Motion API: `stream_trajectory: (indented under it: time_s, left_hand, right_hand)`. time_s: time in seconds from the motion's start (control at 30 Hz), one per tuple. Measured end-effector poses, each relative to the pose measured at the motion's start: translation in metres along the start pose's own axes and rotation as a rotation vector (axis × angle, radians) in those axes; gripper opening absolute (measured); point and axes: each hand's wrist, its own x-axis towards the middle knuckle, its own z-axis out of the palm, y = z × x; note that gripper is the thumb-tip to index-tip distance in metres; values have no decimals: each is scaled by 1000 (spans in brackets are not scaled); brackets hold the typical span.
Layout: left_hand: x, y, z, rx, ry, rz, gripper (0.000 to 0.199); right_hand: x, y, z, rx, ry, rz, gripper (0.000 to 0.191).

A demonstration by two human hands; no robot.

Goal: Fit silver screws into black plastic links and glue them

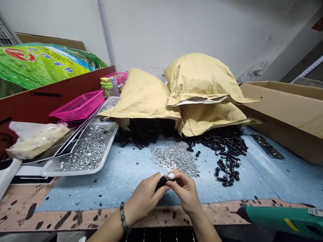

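Note:
Near the table's front edge, my left hand (145,196) is closed around a small black plastic part (161,182). My right hand (186,191) meets it with thumb and forefinger pinched at the part's right end; whether a screw or other tiny piece is between those fingertips I cannot make out. Just beyond the hands lies a heap of silver screws (185,156), with small silver nuts (164,158) on its left side. Several black parts with metal bits (228,168) are scattered to the right.
A white tray of small metal pieces (87,148) stands left, beside a pink basket (80,106). Stuffed yellow sacks (146,95) fill the back, above black parts (151,129). A green electric screwdriver (275,216) lies front right; a cardboard box (285,111) stands behind it.

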Motion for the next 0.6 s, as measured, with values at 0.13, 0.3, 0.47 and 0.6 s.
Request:
stream_trajectory:
  time_s: [0.13,0.3,0.47,0.6]
  left_hand:
    - [-2,-5,-2,91,-34,58,25]
    - [-5,-25,-22,-82,65,-177,32]
    - [-9,-34,-31,-41,69,-180,20]
    - [-11,-37,-27,173,-1,4,24]
  right_hand:
    - [-8,0,-21,-136,-75,106,14]
    - [-22,20,-45,-692,-28,55,20]
    - [-29,42,-7,-782,-131,-69,15]
    - [-29,33,3,-724,-67,-146,35]
